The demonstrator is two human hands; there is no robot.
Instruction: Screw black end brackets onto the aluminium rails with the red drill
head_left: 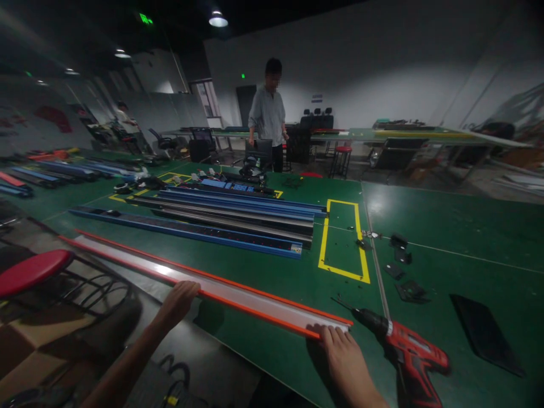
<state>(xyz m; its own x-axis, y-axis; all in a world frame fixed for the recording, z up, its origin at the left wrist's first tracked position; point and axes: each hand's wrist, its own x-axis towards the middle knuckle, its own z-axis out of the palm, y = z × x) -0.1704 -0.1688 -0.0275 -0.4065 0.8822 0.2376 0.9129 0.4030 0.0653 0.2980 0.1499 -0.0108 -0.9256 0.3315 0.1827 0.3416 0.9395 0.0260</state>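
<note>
Long rail [255, 296], pale inside with orange edges, slants from the left side of the frame down to lower centre-right, along the near edge of the green table [272, 273]. Left hand [181, 301], just left of centre in the lower half, grasps the rail's near edge, fingers curled over it. Right hand [341, 354], lower right of centre, grasps the same edge close to the rail's right end; thumb hidden.

Just beyond the rail, centre-left: a blue rail [191, 230] with a dark inside, lying roughly alongside. Behind that, a bundle of blue and grey rails [242, 212], side by side.

Right of the bundle: a yellow tape outline [344, 273] on the tabletop, a few small dark bits within it. Farther right, several black brackets [410, 291], scattered.

Lower right: red-and-black power drill [419, 347] on its side, bit pointing up-left, near the rail's right end. Beyond it, toward the right side, a flat black slab [487, 334]; kind unclear.

Left side of frame: round red stool [36, 272]. Upper centre, across the table: a standing person [268, 113] in a light grey top, head tilted down. Lit ceiling lamp [218, 20] above.
</note>
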